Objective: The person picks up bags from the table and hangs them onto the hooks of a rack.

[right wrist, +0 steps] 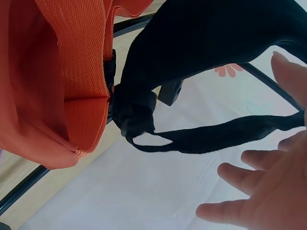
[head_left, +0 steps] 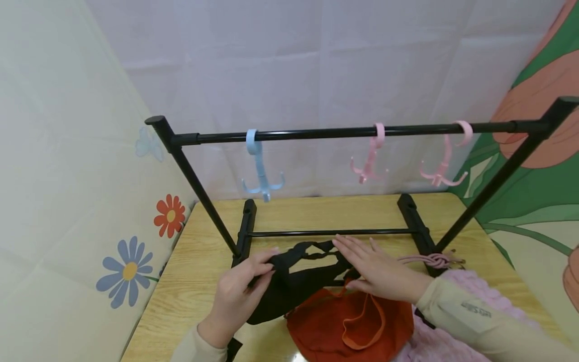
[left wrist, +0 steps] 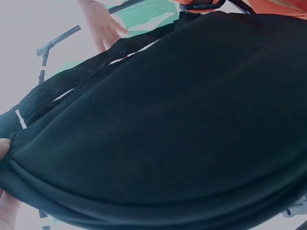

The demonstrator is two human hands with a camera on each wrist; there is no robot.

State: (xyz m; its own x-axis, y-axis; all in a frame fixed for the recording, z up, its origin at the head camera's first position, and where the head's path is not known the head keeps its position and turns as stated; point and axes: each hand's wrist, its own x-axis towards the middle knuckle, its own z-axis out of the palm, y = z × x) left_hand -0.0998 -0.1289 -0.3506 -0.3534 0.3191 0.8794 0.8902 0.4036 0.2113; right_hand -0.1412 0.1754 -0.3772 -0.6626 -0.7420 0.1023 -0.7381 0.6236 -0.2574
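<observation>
My left hand (head_left: 239, 291) pinches one end of a black visor-like cloth piece (head_left: 289, 291) between thumb and fingers. The piece has a wide curved panel and a thin looped band, held above the table. In the left wrist view the panel (left wrist: 163, 115) covers most of the picture. My right hand (head_left: 373, 264) is at the band's other end, fingers extended. The right wrist view shows its fingers spread beside the band (right wrist: 230, 135); whether they touch it I cannot tell. Below lies an orange-red bag (head_left: 316, 327) with a looped strap (head_left: 382, 322).
A black rack (head_left: 316, 133) stands on the wooden table (head_left: 181, 281). From its bar hang a blue hook (head_left: 261, 168) and two pink hooks (head_left: 370, 158). At the right lie a fluffy pink cloth (head_left: 475, 291) and a knotted pink cord (head_left: 436, 260).
</observation>
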